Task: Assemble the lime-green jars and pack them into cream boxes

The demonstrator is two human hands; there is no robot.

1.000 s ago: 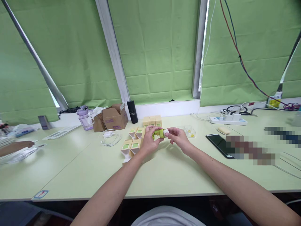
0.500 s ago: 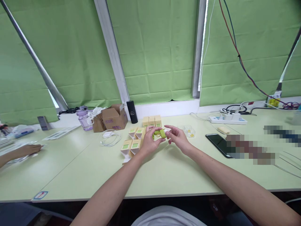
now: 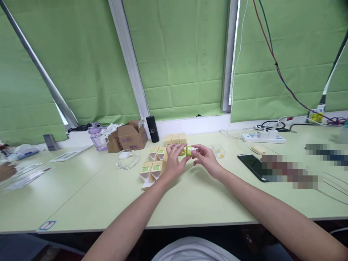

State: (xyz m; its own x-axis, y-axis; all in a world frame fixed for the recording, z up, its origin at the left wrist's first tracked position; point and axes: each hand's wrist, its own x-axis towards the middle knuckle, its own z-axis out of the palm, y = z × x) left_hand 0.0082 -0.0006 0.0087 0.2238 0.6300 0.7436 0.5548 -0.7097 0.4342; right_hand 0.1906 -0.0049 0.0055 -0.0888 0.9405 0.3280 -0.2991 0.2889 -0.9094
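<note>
Above the middle of the table, a small yellow-green object [image 3: 188, 150] with a white end is held between my two hands. My left hand [image 3: 174, 161] has its fingers and thumb closed around the left side. The thumb and fingertips of my right hand [image 3: 206, 158] pinch the right side by the white end. What the object is cannot be made out, as fingers cover part of it. Several open small cartons [image 3: 146, 169] with green squares stand left of my left hand. Behind my right hand lies a clear plastic tray [image 3: 220, 151] with yellow spots.
More small cartons [image 3: 175, 139] stand behind my hands, near a black cylinder [image 3: 152, 129] and a brown cardboard box [image 3: 133, 137]. A phone [image 3: 252, 166] and power strip [image 3: 263, 139] lie to the right. Another person's hand [image 3: 7, 171] is at far left.
The yellow-green object has turned in my hands, and my right fingertips have closed on its white end. At far left, the other person's hand has drawn back leftward.
</note>
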